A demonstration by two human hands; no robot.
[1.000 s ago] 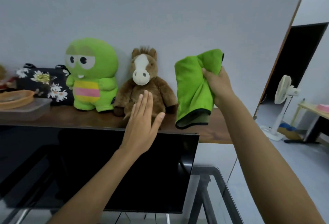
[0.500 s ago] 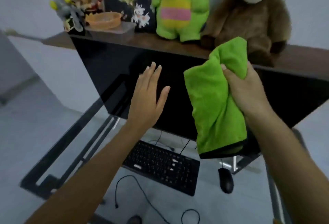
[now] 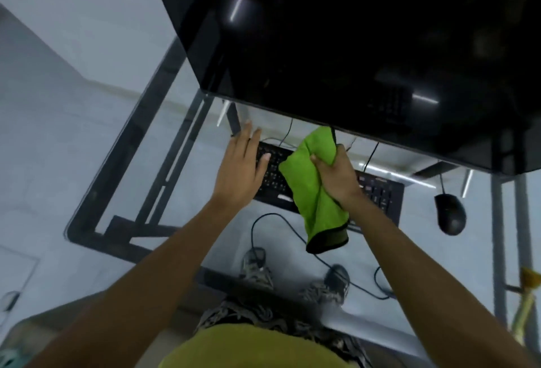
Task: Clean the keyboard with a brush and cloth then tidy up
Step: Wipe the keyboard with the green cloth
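**A:** What are my hands doing?

**B:** From here I see both arms stretched out in front of me, reaching down over the glass desk [image 3: 96,206]. My left hand [image 3: 238,171] is flat and wide open, palm down, fingers straight and pointing away from me. It holds nothing. It sits over the left end of the keyboard [image 3: 377,192]. I can't tell if it is touching the keys or just above them.

**A:** And the other one?

**B:** My right hand [image 3: 336,177] is closed tight around the green cloth [image 3: 316,192]. The fist grips the cloth near its middle. One bunch sticks up past my fingers toward the monitor [image 3: 351,45]. The longer part hangs down toward me, and its dark-edged end dangles below my wrist.

**A:** Where is the keyboard?

**B:** It is black and lies on the desk, right under the bottom edge of the monitor. Its long side runs left to right, and the right end sits a bit closer to me. The cloth and my right hand cover its middle. The black mouse [image 3: 449,214] rests off to its right, apart from it. A thin black cable [image 3: 281,221] loops on the glass between the keyboard and me. My shoes show through the glass below.
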